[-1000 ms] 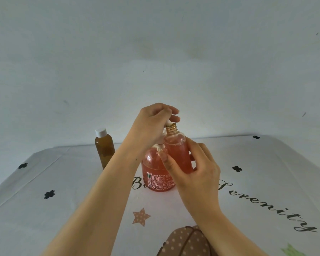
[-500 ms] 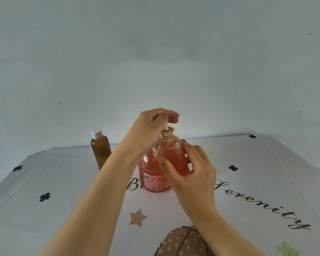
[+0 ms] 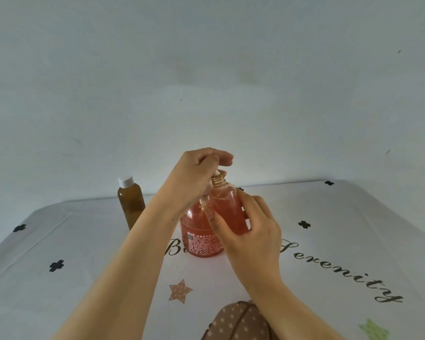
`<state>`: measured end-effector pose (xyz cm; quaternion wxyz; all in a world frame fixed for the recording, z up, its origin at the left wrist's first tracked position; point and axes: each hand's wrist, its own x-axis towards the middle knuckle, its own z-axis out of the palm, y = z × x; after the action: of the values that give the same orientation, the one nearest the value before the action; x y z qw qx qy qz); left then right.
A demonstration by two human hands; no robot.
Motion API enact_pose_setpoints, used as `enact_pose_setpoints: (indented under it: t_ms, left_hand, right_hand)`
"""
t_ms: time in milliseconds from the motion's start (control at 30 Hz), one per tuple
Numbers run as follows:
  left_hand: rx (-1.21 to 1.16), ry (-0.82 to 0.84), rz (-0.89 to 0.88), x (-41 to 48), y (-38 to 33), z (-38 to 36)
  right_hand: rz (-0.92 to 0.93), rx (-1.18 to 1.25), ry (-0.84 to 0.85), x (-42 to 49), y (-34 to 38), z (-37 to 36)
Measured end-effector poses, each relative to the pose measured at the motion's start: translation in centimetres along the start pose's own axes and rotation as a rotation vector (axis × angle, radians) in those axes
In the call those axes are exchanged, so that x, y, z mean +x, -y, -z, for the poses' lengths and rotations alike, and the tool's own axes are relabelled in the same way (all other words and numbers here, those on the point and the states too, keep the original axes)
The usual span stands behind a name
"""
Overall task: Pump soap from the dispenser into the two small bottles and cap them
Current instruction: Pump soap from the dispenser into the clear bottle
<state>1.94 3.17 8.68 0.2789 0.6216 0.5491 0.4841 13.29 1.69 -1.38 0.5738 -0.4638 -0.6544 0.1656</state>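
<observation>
A clear dispenser of pink soap stands at the table's middle. My left hand curls over its white pump head from above. My right hand grips a small clear bottle, filled with pink soap, and holds it upright against the dispenser with its gold threaded neck under the nozzle. The bottle's mouth has no cap on it. A small amber bottle with a white cap stands to the back left, apart from both hands.
The table wears a white cloth printed with black script, black clovers and a brown star. A pale wall rises just behind the far edge. A brown polka-dot shape shows at the bottom edge.
My left hand has come down on the pump head, and the small bottle sits lower with it. The whole view has drifted slightly.
</observation>
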Motion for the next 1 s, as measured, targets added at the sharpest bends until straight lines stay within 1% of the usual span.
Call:
enact_pose_setpoints:
  t_ms: [133, 267, 333, 500, 733, 1000]
  left_hand:
    - [-0.149, -0.074, 0.001, 0.1, -0.3, -0.1]
    - [-0.219, -0.191, -0.011, 0.4, -0.5, 0.6]
    - [-0.282, -0.212, -0.002, 0.4, -0.7, 0.8]
    - [-0.176, -0.165, 0.022, 0.3, -0.5, -0.1]
    - [-0.290, -0.137, 0.105, 0.2, -0.7, -0.2]
    - [-0.274, -0.148, 0.098, 0.1, -0.6, -0.1]
  right_hand:
    - [0.012, 0.015, -0.012, 0.2, 0.2, -0.1]
    - [0.025, 0.006, -0.010, 0.2, 0.3, 0.1]
    - [0.023, 0.004, -0.004, 0.2, 0.2, 0.0]
    - [0.018, 0.013, -0.001, 0.2, 0.1, 0.1]
    - [0.021, 0.032, 0.004, 0.3, 0.2, 0.1]
    - [0.044, 0.045, 0.018, 0.2, 0.3, 0.2]
